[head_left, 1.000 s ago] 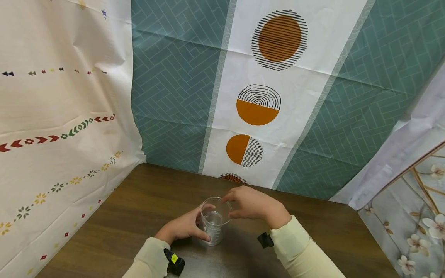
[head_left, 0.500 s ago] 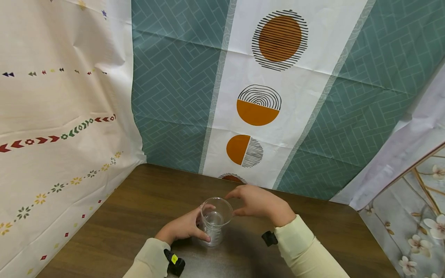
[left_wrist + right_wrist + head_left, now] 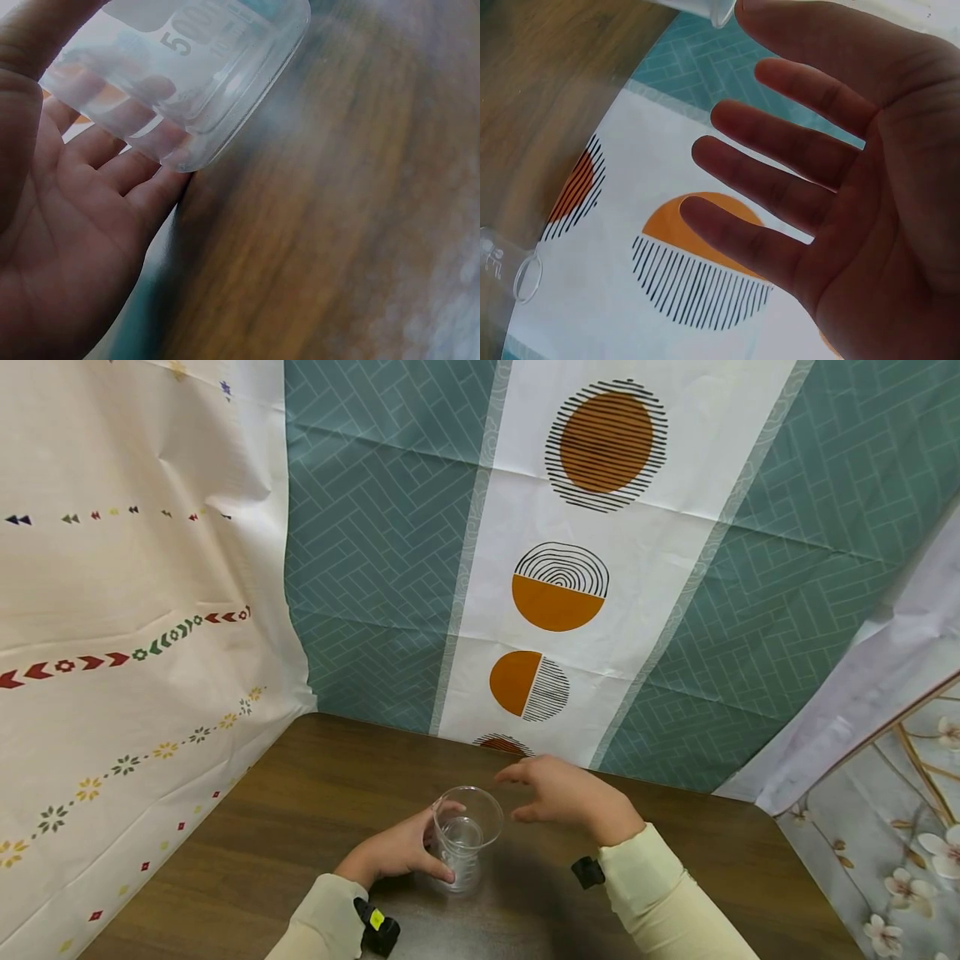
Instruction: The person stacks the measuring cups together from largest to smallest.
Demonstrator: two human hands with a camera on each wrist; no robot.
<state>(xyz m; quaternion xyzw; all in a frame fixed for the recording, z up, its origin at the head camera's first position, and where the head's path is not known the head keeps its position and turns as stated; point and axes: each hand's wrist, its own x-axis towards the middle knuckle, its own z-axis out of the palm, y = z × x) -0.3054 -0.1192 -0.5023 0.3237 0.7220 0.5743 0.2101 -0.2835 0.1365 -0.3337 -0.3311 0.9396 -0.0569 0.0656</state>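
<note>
At lower centre, the clear cup [image 3: 469,862] was secured in the left grip [image 3: 403,846]; the relaxed right grip [image 3: 567,798] was empty; what remained was not shown.

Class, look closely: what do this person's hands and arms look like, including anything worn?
The left hand and right hand wear no gloves. Both sleeves are pale cream. A small black left device bears a yellow patch; the right device is black too.
</note>
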